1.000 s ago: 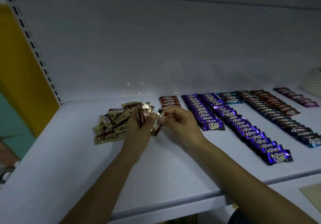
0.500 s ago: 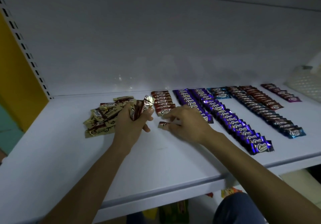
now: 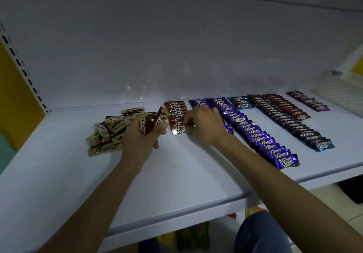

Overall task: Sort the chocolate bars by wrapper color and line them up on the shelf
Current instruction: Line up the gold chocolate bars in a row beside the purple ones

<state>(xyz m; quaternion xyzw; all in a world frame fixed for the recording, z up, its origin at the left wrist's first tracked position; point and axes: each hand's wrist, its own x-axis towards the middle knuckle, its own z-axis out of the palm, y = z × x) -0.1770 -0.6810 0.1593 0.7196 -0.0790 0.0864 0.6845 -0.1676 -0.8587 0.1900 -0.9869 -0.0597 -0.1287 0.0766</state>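
**Shelf (image 3: 59,174) part sorted, red row (image 3: 175,109) not yet finished**

White shelf board and a white back panel filled the view in dim light. Sorted lines ran from back to front: the red row left of centre, two purple rows (image 3: 255,135) beside it, a few blue bars (image 3: 242,102) behind those, and darker rows (image 3: 290,119) further right. A loose gold pile (image 3: 107,133) lay at the left, and a white basket (image 3: 341,93) stood at the far right.

The right hand (image 3: 204,125) was curled down over a red bar (image 3: 181,128), its fingertips pinching the bar's right end. That bar lay flat at the front end of the red row, touching or slightly overlapping the bar behind it. The left hand (image 3: 141,138) was closed around a bundle (image 3: 152,122) of red bars, fanned upward, just beside the gold pile.

These bars looked light and thin, in glossy foil that would probably slide easily on the smooth board and against each other. A nudge could likely skew a whole row. The flat crimped ends seemed the best place to pinch, with light pressure, since the chocolate inside might snap if bent. Squaring each bar by its end, not its middle, appeared the safer way.
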